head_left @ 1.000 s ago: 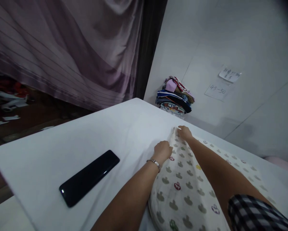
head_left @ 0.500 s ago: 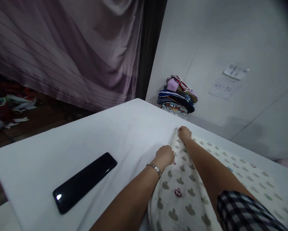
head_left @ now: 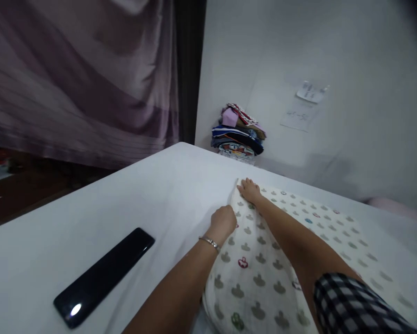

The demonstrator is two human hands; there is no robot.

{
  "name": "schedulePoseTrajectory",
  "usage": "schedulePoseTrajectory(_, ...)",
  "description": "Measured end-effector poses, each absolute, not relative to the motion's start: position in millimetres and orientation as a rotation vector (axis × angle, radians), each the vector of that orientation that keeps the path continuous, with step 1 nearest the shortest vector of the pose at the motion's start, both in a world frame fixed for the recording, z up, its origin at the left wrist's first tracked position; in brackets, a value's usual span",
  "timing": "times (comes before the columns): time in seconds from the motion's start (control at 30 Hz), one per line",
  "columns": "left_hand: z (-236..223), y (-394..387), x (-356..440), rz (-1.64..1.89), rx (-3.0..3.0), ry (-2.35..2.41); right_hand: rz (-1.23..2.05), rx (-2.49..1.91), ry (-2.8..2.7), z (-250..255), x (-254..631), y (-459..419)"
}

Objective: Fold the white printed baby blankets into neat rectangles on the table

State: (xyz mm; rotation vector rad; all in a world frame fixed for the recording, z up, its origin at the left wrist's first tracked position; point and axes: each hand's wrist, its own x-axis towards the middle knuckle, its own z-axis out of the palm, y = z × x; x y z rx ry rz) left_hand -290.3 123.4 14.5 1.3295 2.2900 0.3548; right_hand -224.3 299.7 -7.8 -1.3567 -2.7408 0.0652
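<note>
Cream printed fabric (head_left: 259,273) with grey-brown, mushroom-like motifs and scattered red, green and blue ones lies spread on the white table (head_left: 152,190), its layered near left edge curved, its far end narrow

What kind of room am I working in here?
Possibly a small workroom where cloth is handled: a pile of folded fabrics by the wall, handwritten notes taped up, and a large white table with patterned cloth spread on it.

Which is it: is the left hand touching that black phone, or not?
Apart. The head view shows a strip of white tabletop between the left hand and the black phone.
</note>
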Motion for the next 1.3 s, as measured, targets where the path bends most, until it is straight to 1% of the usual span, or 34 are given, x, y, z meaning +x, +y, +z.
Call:
schedulePoseTrajectory(0.13,16,121,-290,0.332,1.456,2.317,0.094,-1.336,-2.743,4,-184,257)
schedulePoseTrajectory(0.2,17,121,-291,0.323,1.501,2.339,0.16,-1.232,-2.811,5,-142,228)
schedulePoseTrajectory(0.27,18,122,-291,0.319,1.539,2.353,0.237,-1.258,-2.837,5,-85,201)
schedulePoseTrajectory(0.4,22,121,-289,0.291,1.573,2.362,0.221,-1.715,-2.61,-3,60,158)
schedulePoseTrajectory(0.5,22,120,-289,0.28,1.565,2.384,0.189,-2.07,-2.339,-21,168,127)
schedulePoseTrajectory(0.57,22,120,-290,0.302,1.57,2.384,0.211,-2.158,-2.179,-37,222,104)
schedulePoseTrajectory(0.63,21,118,-292,0.349,1.598,2.369,0.225,-2.105,-2.096,-51,254,84)
schedulePoseTrajectory(0.73,22,108,-295,0.418,1.589,2.339,0.257,-2.014,-1.998,-61,268,67)
schedulePoseTrajectory(0.9,21,64,-295,0.415,1.527,2.392,0.329,-1.867,-1.805,-52,256,64)
schedulePoseTrajectory(1.07,14,13,-283,0.431,1.423,2.518,0.554,-1.672,-1.434,-39,253,56)
schedulePoseTrajectory(1.13,14,0,-276,0.456,1.396,2.549,0.591,-1.637,-1.298,-35,253,51)
schedulePoseTrajectory(1.23,18,-11,-265,0.459,1.348,2.602,0.589,-1.566,-1.28,-26,250,49)
schedulePoseTrajectory(1.3,21,-13,-259,0.443,1.32,2.611,0.547,-1.571,-1.401,-17,247,55)
